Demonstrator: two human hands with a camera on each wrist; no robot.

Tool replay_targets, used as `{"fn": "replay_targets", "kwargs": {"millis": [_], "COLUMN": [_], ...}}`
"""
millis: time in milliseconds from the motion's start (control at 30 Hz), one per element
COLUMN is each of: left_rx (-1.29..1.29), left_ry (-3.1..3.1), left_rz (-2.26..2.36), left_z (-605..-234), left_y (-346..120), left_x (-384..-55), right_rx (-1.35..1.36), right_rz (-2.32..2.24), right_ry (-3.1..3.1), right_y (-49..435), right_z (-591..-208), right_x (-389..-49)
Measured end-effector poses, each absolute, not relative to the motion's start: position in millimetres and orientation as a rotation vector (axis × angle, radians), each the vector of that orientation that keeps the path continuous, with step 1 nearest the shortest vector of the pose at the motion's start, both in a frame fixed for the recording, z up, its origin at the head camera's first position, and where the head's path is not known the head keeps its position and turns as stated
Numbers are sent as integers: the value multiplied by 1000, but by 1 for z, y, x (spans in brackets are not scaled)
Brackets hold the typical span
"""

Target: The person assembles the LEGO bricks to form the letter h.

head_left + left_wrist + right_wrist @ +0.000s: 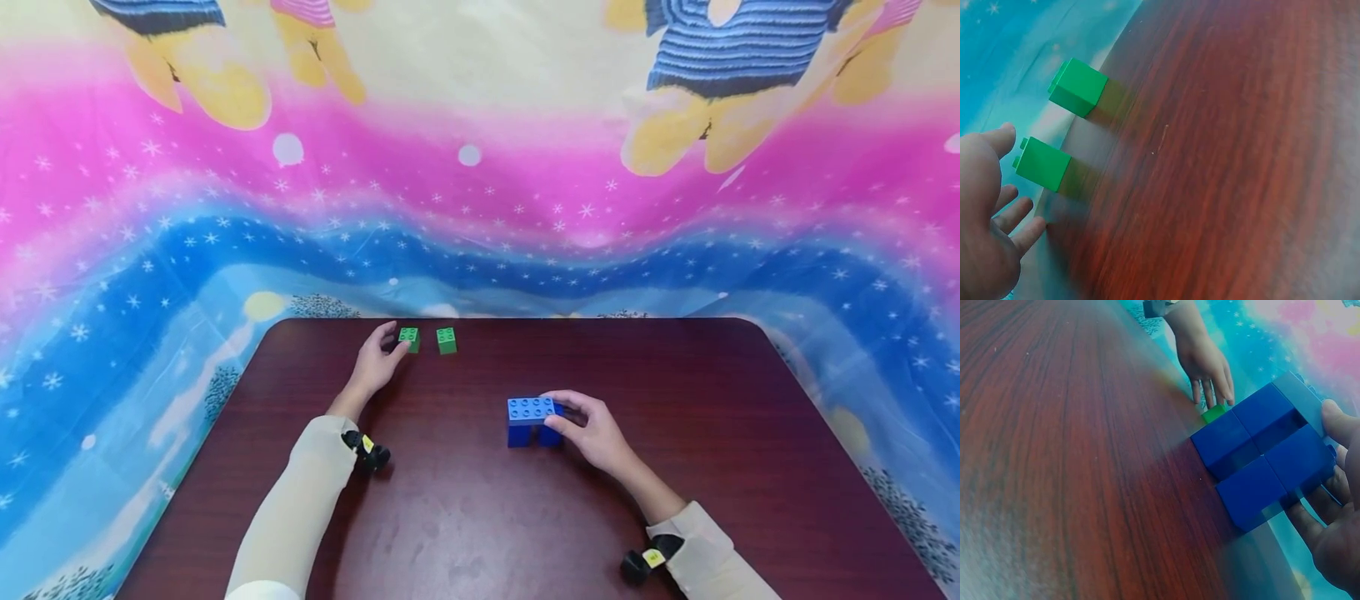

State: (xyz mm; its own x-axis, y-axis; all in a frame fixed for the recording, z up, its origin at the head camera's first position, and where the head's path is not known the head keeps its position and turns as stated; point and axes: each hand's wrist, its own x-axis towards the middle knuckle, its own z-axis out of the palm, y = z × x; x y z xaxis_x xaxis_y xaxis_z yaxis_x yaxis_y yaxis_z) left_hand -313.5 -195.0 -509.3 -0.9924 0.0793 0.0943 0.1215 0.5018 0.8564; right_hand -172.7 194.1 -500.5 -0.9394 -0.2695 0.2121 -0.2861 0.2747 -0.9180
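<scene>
Below centre, my right fingers (566, 428) grasp the stacked blue arch (529, 412); centre-left, two green bricks (446, 341) stand unjoined by my released left fingers (383, 330).

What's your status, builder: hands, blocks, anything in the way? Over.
Left hand open at left green block, contact unclear. Right hand gripping blue stack by its right end. Other green block apart, to the right; no obstacle seen.

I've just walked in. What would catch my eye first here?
Probably the pink-and-blue backdrop behind the table. Next, the blue block arch right of the table's middle, gripped by the right hand. Then two green blocks near the far edge, the left hand beside one.
</scene>
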Motion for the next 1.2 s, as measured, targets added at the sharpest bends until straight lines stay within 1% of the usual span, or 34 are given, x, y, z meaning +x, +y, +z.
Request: {"fn": "replay_targets", "kwargs": {"millis": [233, 533, 1200], "left_rx": [-144, -83, -82], "left_ry": [-2690, -2704, -2693], "left_rz": [-1544, -1566, -1542], "left_z": [-511, -515, -521], "left_y": [-191, -188, -187], "left_x": [-322, -323, -328], "right_rx": [530, 547, 536], "right_rz": [1784, 1775, 1781], "right_ry": [-2497, -2491, -2493], "right_y": [193, 193, 194], "right_z": [-501, -501, -502], "right_x": [-172, -173, -172]}}
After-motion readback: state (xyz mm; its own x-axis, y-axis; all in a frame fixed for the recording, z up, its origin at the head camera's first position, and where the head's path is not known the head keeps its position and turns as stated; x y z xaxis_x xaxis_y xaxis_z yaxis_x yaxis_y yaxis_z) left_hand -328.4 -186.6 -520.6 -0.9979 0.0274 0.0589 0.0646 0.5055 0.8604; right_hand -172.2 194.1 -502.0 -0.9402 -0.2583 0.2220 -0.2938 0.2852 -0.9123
